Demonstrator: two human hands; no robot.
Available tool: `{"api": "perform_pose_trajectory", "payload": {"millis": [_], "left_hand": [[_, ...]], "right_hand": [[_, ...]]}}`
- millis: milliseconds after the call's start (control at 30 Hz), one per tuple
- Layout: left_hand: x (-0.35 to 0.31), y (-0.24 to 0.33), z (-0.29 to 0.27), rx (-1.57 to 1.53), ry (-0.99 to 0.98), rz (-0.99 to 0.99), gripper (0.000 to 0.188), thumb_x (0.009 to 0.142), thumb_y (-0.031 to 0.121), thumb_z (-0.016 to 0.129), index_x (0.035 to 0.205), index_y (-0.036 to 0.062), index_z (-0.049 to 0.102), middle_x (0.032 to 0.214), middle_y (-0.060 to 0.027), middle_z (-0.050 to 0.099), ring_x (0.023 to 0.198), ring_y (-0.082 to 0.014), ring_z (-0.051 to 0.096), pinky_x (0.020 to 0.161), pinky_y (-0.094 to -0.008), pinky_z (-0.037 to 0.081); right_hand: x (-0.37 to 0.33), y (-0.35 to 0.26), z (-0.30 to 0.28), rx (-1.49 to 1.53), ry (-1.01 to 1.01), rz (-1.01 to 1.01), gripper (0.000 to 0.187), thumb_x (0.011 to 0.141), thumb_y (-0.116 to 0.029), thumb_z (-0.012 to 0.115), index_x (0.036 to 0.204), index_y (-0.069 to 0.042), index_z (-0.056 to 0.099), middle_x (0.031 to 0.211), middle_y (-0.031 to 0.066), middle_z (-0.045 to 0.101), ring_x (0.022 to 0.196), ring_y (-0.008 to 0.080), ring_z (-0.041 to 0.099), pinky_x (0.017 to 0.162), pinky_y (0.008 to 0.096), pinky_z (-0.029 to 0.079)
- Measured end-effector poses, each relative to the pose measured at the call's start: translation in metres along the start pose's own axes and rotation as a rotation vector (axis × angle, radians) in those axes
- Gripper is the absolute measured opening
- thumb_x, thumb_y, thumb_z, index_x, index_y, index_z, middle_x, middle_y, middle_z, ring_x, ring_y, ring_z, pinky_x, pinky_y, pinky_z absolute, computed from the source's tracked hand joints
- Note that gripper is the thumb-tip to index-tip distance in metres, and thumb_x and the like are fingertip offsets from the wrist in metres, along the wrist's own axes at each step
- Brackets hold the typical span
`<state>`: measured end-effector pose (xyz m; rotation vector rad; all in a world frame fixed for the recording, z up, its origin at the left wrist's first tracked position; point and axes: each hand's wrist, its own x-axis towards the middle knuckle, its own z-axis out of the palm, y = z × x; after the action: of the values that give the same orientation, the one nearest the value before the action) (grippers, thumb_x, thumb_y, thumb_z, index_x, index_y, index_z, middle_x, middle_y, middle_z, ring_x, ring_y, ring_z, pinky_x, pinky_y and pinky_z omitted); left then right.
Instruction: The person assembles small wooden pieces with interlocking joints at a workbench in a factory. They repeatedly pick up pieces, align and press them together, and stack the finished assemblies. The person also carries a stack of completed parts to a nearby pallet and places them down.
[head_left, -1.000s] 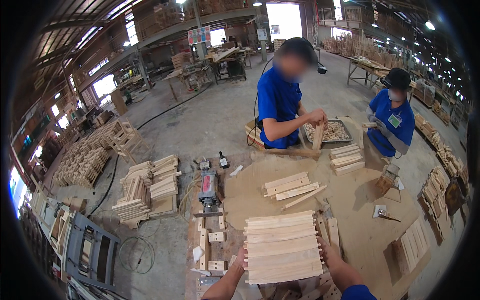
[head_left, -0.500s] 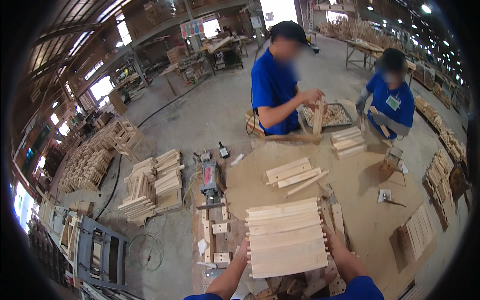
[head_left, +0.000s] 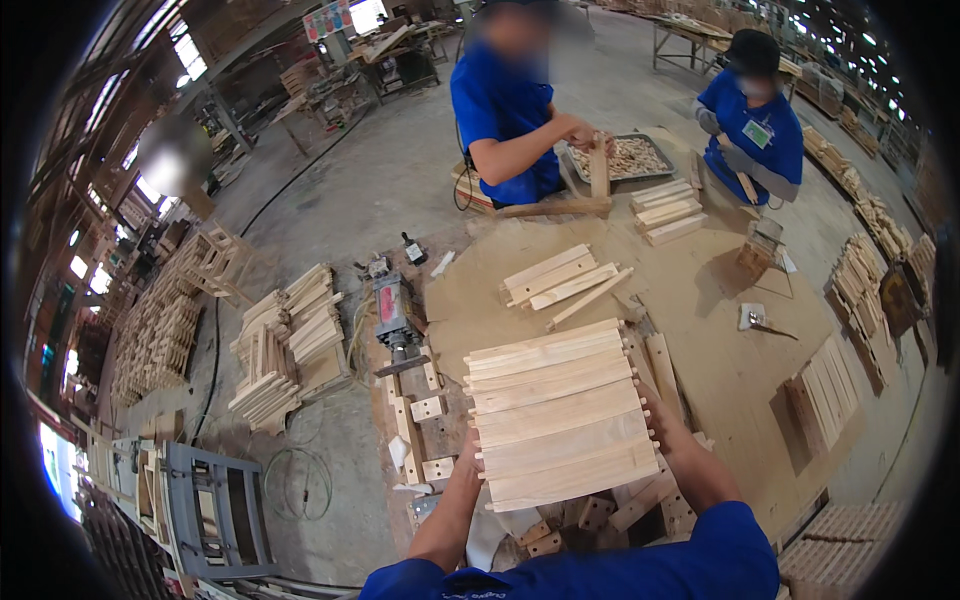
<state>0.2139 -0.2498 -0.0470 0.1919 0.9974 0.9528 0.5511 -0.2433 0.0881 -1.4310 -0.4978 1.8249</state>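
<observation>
Between my two hands I hold a row of pale wooden slats (head_left: 560,415), lying side by side with small round pegs sticking out at both ends. My left hand (head_left: 469,456) grips the left ends and my right hand (head_left: 664,420) the right ends; the fingers of both are mostly hidden behind the wood. Below the slats, short drilled wood blocks (head_left: 597,512) lie in a heap. Left of my left hand, more drilled blocks (head_left: 430,408) sit on the bench beside a grey clamping device (head_left: 393,305) with a red label.
Loose slats (head_left: 562,278) lie on the brown tabletop (head_left: 470,250) ahead. Across it, two people in blue shirts (head_left: 515,130) handle wood near a tray of dowels (head_left: 640,155). Stacked slats (head_left: 265,365) stand at left, a grey metal frame (head_left: 212,510) nearer. A brush (head_left: 768,322) lies at right.
My view has tipped down and shifted right, so the surroundings sit higher and further left. The slats stay held between both hands and appear higher in the picture.
</observation>
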Motion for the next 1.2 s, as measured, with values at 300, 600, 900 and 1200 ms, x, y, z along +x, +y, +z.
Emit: {"api": "perform_pose_trajectory", "payload": {"millis": [300,600,900,1200], "left_hand": [[-0.053,-0.011,-0.007,0.201,-0.109,-0.039,0.034,0.105,0.030,0.046,0.117,0.0077,0.069,0.087,-0.0033,0.073,0.059,-0.0141,0.069,0.051,-0.0321,0.060],[-0.097,-0.037,-0.005,0.514,-0.293,-0.150,0.034,0.105,0.030,0.046,0.116,0.0076,0.069,0.086,-0.0029,0.073,0.059,-0.0135,0.068,0.051,-0.0316,0.059],[-0.121,-0.113,0.022,0.860,-0.505,-0.346,0.033,0.105,0.029,0.046,0.116,0.0076,0.069,0.086,-0.0025,0.073,0.058,-0.0130,0.068,0.050,-0.0311,0.058],[-0.166,-0.238,0.086,1.163,-0.838,-0.610,0.033,0.105,0.029,0.046,0.115,0.0075,0.069,0.085,-0.0021,0.072,0.058,-0.0125,0.067,0.050,-0.0306,0.057]], "right_hand": [[-0.081,0.024,-0.008,0.203,0.010,-0.062,0.038,0.099,-0.028,0.062,0.129,-0.005,0.061,0.112,0.0119,0.073,0.090,0.0214,0.075,0.080,0.0387,0.065],[-0.103,0.191,-0.102,0.528,0.257,-0.134,0.028,0.097,-0.033,0.063,0.113,-0.010,0.066,0.086,0.0009,0.065,0.060,0.0124,0.059,0.053,0.0289,0.056],[-0.263,0.328,-0.118,1.001,0.191,-0.519,0.025,0.109,-0.028,0.050,0.097,-0.013,0.065,0.070,-0.0085,0.062,0.048,0.0008,0.055,0.042,0.0193,0.050],[-0.416,0.492,-0.094,1.249,0.314,-0.920,0.030,0.109,-0.034,0.053,0.118,-0.009,0.066,0.101,0.0045,0.072,0.079,0.0122,0.069,0.066,0.0299,0.060]]}}
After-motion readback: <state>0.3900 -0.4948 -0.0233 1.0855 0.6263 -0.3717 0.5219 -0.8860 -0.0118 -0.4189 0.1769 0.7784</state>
